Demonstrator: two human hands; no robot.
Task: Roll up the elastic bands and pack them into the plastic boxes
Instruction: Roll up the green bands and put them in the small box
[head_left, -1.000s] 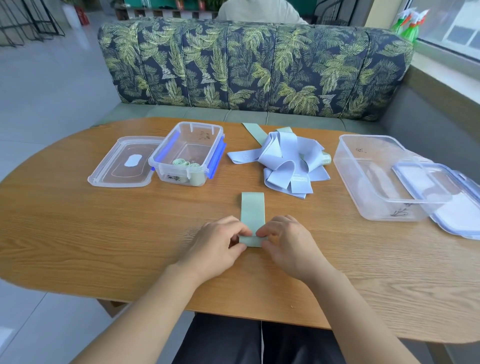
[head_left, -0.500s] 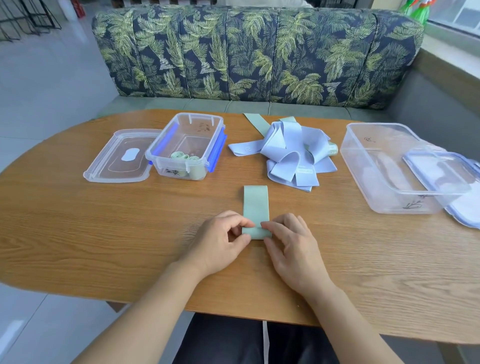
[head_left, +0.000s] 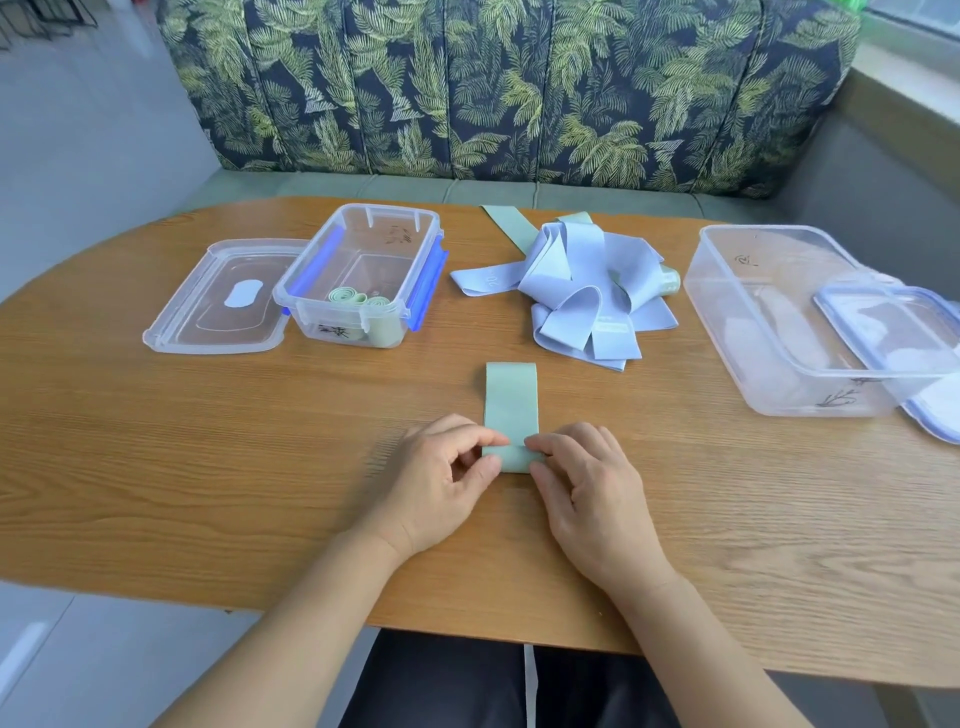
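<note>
Two hands work near the front edge of an oval wooden table (head_left: 156, 467) that faces a leaf-print sofa (head_left: 519, 88). The pale green band (head_left: 511, 400) lies flat and matte, pointing at the far edge. The left hand (head_left: 441, 483) and right hand (head_left: 587, 488) pinch its rolled near end with curled fingers. At the right edge, the big box (head_left: 727, 312) and its lid (head_left: 883, 332) run out of frame.

Wooden table (head_left: 208, 467) before a palm-print sofa (head_left: 493, 88)
</note>
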